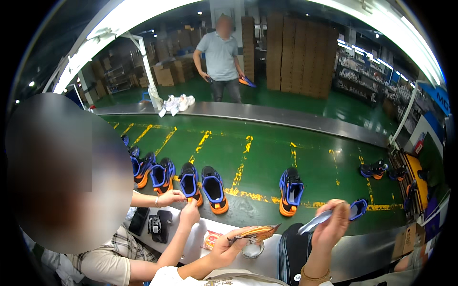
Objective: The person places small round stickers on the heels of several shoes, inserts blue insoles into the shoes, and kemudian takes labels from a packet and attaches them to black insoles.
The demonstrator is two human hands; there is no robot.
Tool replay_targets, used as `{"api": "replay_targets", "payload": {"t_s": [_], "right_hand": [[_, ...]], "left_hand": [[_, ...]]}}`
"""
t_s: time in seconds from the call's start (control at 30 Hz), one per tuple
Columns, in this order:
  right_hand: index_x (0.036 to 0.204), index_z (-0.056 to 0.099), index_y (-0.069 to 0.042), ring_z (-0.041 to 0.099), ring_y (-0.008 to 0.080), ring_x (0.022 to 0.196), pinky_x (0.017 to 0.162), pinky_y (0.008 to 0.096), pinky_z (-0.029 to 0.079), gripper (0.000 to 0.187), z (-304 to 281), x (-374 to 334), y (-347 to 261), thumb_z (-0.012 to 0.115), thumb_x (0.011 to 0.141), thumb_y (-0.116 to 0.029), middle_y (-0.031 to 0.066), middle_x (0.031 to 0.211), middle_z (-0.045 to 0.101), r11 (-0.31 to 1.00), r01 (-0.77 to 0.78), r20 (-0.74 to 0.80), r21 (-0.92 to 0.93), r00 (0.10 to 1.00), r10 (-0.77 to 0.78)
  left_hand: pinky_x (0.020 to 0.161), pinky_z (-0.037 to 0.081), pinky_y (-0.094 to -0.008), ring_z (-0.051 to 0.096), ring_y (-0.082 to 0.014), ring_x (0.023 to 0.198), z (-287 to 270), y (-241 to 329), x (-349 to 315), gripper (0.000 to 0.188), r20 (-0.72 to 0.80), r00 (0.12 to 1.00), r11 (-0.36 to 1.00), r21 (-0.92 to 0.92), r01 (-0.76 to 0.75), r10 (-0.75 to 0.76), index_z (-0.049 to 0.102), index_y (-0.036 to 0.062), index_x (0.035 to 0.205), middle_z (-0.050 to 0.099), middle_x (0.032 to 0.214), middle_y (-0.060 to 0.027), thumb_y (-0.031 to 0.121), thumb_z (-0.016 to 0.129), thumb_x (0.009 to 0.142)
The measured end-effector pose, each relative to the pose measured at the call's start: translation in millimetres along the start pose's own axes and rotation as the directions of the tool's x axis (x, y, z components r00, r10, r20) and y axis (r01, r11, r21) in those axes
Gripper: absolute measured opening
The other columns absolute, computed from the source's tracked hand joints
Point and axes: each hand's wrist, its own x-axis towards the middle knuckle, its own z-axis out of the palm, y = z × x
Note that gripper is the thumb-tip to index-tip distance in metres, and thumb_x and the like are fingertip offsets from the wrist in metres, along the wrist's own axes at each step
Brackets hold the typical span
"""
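My left hand [226, 249] is closed on a flat, glossy orange-and-brown printed packet [260, 233] above the near ledge. Raised farther right, my right hand [333, 223] pinches a thin, pale bluish-white flat piece [315, 222]; its exact kind is unclear. Between my hands a stack of dark insole-like pieces [292, 252] rests on the ledge. A small round bowl [253, 250] sits just under the packet. Ahead stands a black, blue and orange sneaker [290, 191]. Another sneaker [359, 209] is partly hidden behind my right hand.
A co-worker at left touches a sneaker [189, 183] in a row on the green belt [257, 162] with yellow marks. On the ledge lie a red-and-white packet [210, 239], a phone [138, 220] and a black case [160, 226]. A person [220, 57] stands beyond the metal rail.
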Motion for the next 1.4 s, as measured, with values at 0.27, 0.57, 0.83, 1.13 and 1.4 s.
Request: {"api": "replay_targets", "payload": {"t_s": [0.27,0.57,0.83,1.13,1.4], "right_hand": [[0.083,0.062,0.004,0.05,0.0073,0.056,0.054,0.0199,0.04,0.02,-27.0,-38.0,21.3,0.054,0.089,-0.014,0.0057,0.079,0.053,0.874,-0.223,0.384,-0.432,0.831,0.402],[0.092,0.064,0.001,0.058,0.0141,0.064,0.062,0.0237,0.046,0.014,-62.7,-94.6,78.3,0.06,0.081,-0.006,0.0089,0.083,0.061,0.813,-0.123,0.496,-0.57,0.737,0.459],[0.08,0.062,-0.004,0.059,0.0232,0.063,0.061,0.0329,0.046,0.009,-65.0,-118.8,78.2,0.062,0.078,-0.012,0.0096,0.075,0.061,0.683,0.087,0.572,-0.725,0.627,0.528],[0.081,0.062,-0.01,0.056,0.0224,0.071,0.065,0.0336,0.039,0.011,-75.6,-130.9,108.4,0.062,0.074,-0.018,0.0061,0.073,0.06,0.487,0.493,0.692,-0.721,0.554,0.463],[0.074,0.053,-0.014,0.055,0.0231,0.07,0.065,0.0363,0.039,0.006,-96.5,-132.8,135.3,0.055,0.073,-0.019,0.0042,0.072,0.055,0.425,0.69,0.777,-0.586,0.328,0.538]], "left_hand": [[0.09,0.039,-0.0274,0.05,-0.0166,0.109,-5.0,1.9,-5.9,0.035,-0.192,0.963,0.94,0.246,0.236,-0.191,0.039,0.0003,0.128,0.051,0.121,-0.0106,0.011,0.04,0.095],[0.07,0.046,-0.0234,0.058,-0.013,0.086,-36.9,-35.1,-75.0,0.034,-0.398,0.872,0.921,0.138,0.364,-0.285,0.041,0.0007,0.125,0.058,0.106,-0.0111,0.014,0.043,0.094],[0.076,0.048,-0.0272,0.058,-0.0148,0.086,-20.1,-49.3,-114.7,0.03,-0.513,0.782,0.882,0.095,0.462,-0.354,0.046,-0.0044,0.118,0.057,0.106,-0.0102,0.012,0.046,0.093],[0.074,0.049,-0.0284,0.061,-0.0172,0.082,-17.8,-11.1,-71.8,0.032,-0.268,0.827,0.861,-0.022,0.508,-0.494,0.047,-0.0042,0.117,0.058,0.104,-0.0108,0.013,0.051,0.09],[0.082,0.046,-0.0311,0.061,-0.022,0.09,25.0,45.6,11.8,0.033,0.044,0.981,0.923,0.349,0.164,-0.191,0.053,-0.008,0.109,0.06,0.104,-0.017,-0.003,0.062,0.078]]}}
